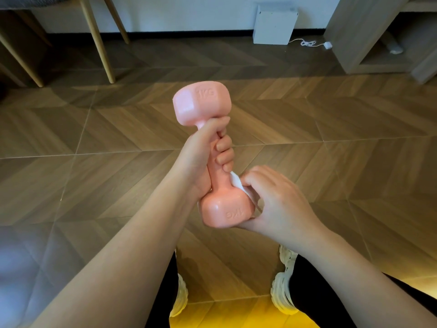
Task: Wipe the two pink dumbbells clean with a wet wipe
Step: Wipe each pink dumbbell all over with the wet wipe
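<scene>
Holding pink dumbbell (pixel 201 102) near-upright by handle in closed left grip (pixel 201 159); pinching wet wipe (pixel 236 183) against lower head with right grip (pixel 276 202).

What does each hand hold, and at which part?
The left hand grips the pink dumbbell by its handle. The right hand holds a wet wipe against the dumbbell's lower head.
</scene>
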Demonstrator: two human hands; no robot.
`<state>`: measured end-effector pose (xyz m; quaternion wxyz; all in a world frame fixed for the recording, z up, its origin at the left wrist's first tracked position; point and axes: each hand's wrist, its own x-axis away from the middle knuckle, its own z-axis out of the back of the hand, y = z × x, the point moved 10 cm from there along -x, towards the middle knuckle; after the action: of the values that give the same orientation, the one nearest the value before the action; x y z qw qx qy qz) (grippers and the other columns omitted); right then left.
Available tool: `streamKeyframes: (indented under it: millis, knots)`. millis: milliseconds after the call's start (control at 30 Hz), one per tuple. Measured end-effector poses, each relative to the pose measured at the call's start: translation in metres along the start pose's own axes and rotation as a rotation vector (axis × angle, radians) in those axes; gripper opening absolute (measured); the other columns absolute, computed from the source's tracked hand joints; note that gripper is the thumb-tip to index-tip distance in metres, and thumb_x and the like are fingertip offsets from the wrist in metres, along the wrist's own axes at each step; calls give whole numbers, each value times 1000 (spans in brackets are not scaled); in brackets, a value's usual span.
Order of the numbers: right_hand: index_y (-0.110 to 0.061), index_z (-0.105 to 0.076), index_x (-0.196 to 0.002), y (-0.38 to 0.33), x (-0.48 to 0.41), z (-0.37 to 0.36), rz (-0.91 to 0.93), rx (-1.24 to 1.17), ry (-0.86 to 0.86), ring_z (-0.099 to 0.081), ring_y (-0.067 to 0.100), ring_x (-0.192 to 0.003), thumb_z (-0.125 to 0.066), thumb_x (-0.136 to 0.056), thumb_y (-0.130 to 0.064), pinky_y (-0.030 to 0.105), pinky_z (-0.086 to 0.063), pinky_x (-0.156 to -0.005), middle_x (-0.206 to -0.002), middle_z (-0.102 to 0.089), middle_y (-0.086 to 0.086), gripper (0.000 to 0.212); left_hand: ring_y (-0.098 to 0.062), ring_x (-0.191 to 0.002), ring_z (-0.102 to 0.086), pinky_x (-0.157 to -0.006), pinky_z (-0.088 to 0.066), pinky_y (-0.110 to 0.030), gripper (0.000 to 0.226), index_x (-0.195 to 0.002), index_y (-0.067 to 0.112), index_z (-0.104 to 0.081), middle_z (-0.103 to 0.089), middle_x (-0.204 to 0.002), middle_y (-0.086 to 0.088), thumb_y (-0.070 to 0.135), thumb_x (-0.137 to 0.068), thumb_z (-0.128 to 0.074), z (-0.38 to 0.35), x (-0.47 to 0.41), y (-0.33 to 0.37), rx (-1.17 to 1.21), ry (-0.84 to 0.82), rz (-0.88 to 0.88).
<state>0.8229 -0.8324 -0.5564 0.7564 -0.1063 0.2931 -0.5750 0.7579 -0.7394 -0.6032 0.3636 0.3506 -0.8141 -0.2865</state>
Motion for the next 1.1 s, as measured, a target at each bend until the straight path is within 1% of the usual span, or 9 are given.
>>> streamKeyframes:
  millis: [133, 300, 433, 533, 633, 733, 867, 1033, 1100]
  knots:
    - [-38, -38, -87, 5, 0, -27, -37, -142, -228, -40, -2, -78, -69, -67, -47, 24, -37, -65, -83, -42, -22, 38, -10, -38, -29, -39, -29, -22, 29, -68, 20, -42, -31, -51, 6, 25, -91, -58, -1, 2, -8, -24, -6, 20]
    - [-36, -30, -86, 2, -1, 0, 12, 2, -8, -26, 0, -72, -70, -65, -49, 10, -30, -65, -80, -29, -19, 47, -8, -36, -30, -38, -28, -21, 29, -65, 20, -41, -31, -48, 7, 24, -90, -55, -11, 4, 4, 22, -101, -15]
    - [-35, -41, -88, 0, -3, -17, 7, -145, -152, -42, 2, -73, -82, -66, -34, 22, -28, -62, -81, -39, -22, 46, -8, -36, -30, -38, -31, -21, 30, -65, 20, -41, -32, -47, 7, 23, -92, -51, -10, 5, 5, 35, -117, -24]
    - [-15, -57, -85, -1, -2, -8, 48, 52, -42, -47, 15, -76, -90, -60, -28, 23, -24, -65, -80, -51, -8, 43, -17, -51, -44, -53, -40, -28, 23, -68, 16, -49, -44, -55, 1, 26, -85, -61, -1, 1, 2, -121, -37, -25]
    - [-15, -54, -79, -4, 2, 7, 48, 147, 93, -42, 11, -75, -89, -63, -39, 22, -21, -67, -83, -37, -14, 46, -23, -69, -48, -63, -41, -34, 21, -80, 16, -53, -50, -66, 1, 25, -74, -71, 14, -1, 0, -235, 89, -2]
    - [-16, -54, -82, -4, 0, 0, 26, 131, 60, -43, 9, -77, -90, -60, -42, 21, -21, -67, -85, -37, -15, 49, -16, -58, -47, -55, -39, -29, 19, -80, 17, -53, -50, -61, 4, 22, -79, -72, 25, -1, -4, -190, 196, 20]
    - [-17, -63, -98, -2, -4, -26, -10, -9, -182, -55, 11, -93, -84, -66, -44, 26, -38, -73, -97, -63, -8, 47, -10, -41, -36, -46, -30, -23, 28, -66, 21, -47, -41, -50, 7, 25, -87, -65, 28, 3, -11, -113, 233, 68]
    - [-11, -64, -92, -3, -3, -6, -18, 60, -2, -55, 15, -87, -93, -57, -42, 30, -40, -71, -90, -63, -3, 54, -10, -38, -29, -43, -29, -20, 30, -69, 22, -38, -33, -48, 8, 25, -91, -59, 29, 3, -8, -50, 249, 72]
    - [-14, -64, -100, -1, -3, -15, -36, 5, -98, -52, 10, -92, -90, -62, -43, 29, -42, -75, -96, -62, -6, 55, -10, -39, -28, -43, -28, -21, 31, -68, 22, -37, -31, -49, 8, 24, -91, -57, 28, 3, -9, -26, 238, 88]
